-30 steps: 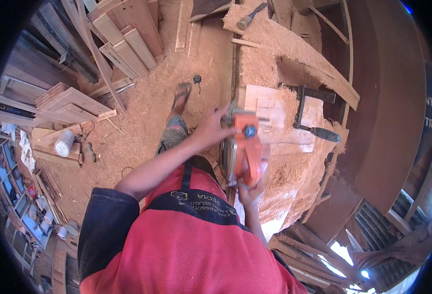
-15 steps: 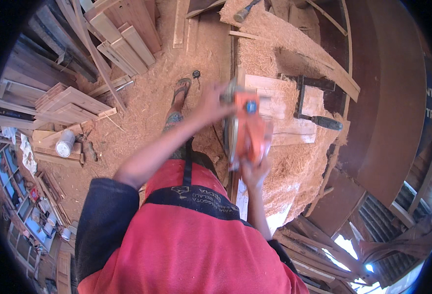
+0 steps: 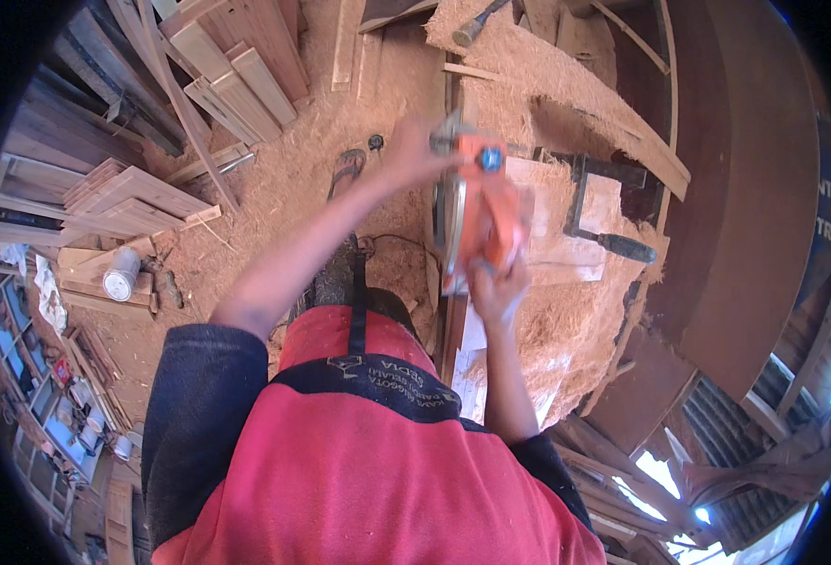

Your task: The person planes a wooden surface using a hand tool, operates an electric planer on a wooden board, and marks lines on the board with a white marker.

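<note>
1. Nearest me is the worker's red shirt with black sleeves [image 3: 378, 452], bent toward the bench.
2. The right hand [image 3: 500, 290] is clamped on the rear handle of an orange handheld power planer with a blue front knob [image 3: 495, 212].
3. The left hand [image 3: 413, 153] reaches the grey metal piece [image 3: 447, 132] at the planer's front; it's blurred, so I can't tell how tightly its fingers close.
4. The planer sits lengthwise along the bench's left edge, just left of some flat, pale wooden boards [image 3: 552, 257].
5. Right of it, a dark metal clamp with a black handle [image 3: 579, 196] lies over those boards, with curly tan wood shavings [image 3: 566, 334] heaped around.
6. Down on the shaving-strewn floor, a small black round tape measure [image 3: 376, 142] lies just beside a sandalled foot [image 3: 347, 168].
7. Farther left stand a white cylindrical container [image 3: 123, 276] and stacked brown planks [image 3: 137, 209].
</note>
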{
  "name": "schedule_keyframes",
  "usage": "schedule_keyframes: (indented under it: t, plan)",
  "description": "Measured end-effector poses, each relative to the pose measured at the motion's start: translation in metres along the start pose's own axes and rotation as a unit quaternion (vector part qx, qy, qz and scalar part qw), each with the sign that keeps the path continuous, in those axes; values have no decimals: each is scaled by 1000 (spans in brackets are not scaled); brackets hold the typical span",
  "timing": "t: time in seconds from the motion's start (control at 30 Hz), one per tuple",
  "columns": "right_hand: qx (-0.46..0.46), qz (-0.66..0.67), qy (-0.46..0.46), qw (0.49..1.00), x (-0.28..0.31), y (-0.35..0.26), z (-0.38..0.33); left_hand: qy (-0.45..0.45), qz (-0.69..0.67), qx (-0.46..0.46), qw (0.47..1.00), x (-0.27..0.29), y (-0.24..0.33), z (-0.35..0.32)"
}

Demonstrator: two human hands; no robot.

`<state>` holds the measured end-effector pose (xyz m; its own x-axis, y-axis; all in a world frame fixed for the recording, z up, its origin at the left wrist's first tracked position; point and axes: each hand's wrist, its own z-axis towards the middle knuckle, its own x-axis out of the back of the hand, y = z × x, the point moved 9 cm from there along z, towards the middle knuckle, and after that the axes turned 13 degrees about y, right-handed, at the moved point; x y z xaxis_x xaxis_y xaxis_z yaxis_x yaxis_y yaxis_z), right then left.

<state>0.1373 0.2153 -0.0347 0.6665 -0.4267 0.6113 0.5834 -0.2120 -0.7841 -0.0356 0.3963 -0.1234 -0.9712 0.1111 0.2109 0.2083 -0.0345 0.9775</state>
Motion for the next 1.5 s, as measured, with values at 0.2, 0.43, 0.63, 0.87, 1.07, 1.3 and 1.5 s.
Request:
schedule_keyframes:
  t: [0.2,0.43,0.63,0.87,1.07,1.3,1.5]
  plan:
    - [-55,25,-16,998,-22,-4,32,12,1,-10,1000,7,-6,39]
    - [-91,-64,-62,992,87,38,-149,-42,89,66,993,-32,-2,-174]
    - [-88,-36,-28,995,83,49,-145,-36,69,96,992,-30,-5,-162]
    - [9,-4,8,1000,8,-5,-10,-11,41,13,999,-3,-1,-11]
    - [-9,7,-2,1000,-25,-18,49,-10,9,12,1000,8,-17,66]
    - [14,-84,-22,996,64,13,-100,-31,84,57,994,-25,-7,-126]
    - [-78,-84,-18,993,87,42,-153,-41,52,103,992,-37,-13,-180]
